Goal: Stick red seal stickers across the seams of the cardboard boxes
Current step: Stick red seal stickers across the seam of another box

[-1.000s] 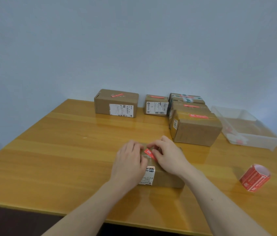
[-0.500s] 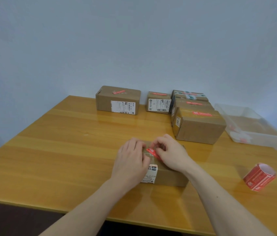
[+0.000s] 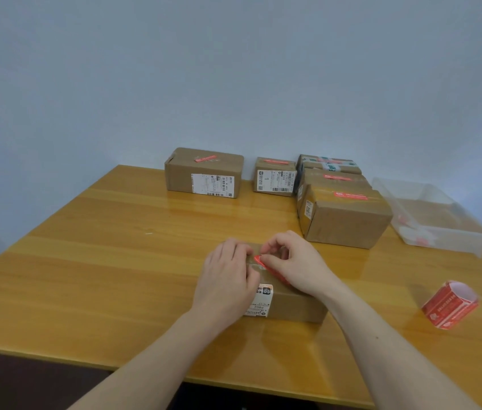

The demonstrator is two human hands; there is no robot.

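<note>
A small cardboard box (image 3: 290,303) with a white label lies near the table's front edge. A red seal sticker (image 3: 262,261) lies across its top seam, mostly hidden under my fingers. My left hand (image 3: 226,279) rests flat on the box's left end, fingers laid over the top. My right hand (image 3: 293,261) sits on the box's right part, its fingers curled over the sticker's far end; whether they pinch it or press it is not visible. A roll of red seal stickers (image 3: 449,304) lies on the table to the right.
Several cardboard boxes with red stickers stand at the back: one large box (image 3: 204,173), a smaller box (image 3: 275,179) and a cluster of boxes (image 3: 346,214). A clear plastic bin (image 3: 429,214) sits at the back right. The wooden table (image 3: 100,261) ends at a wall.
My right hand's fingers have curled and lifted a little over the sticker's far end. The left hand stays on the box. The camera has tilted slightly.
</note>
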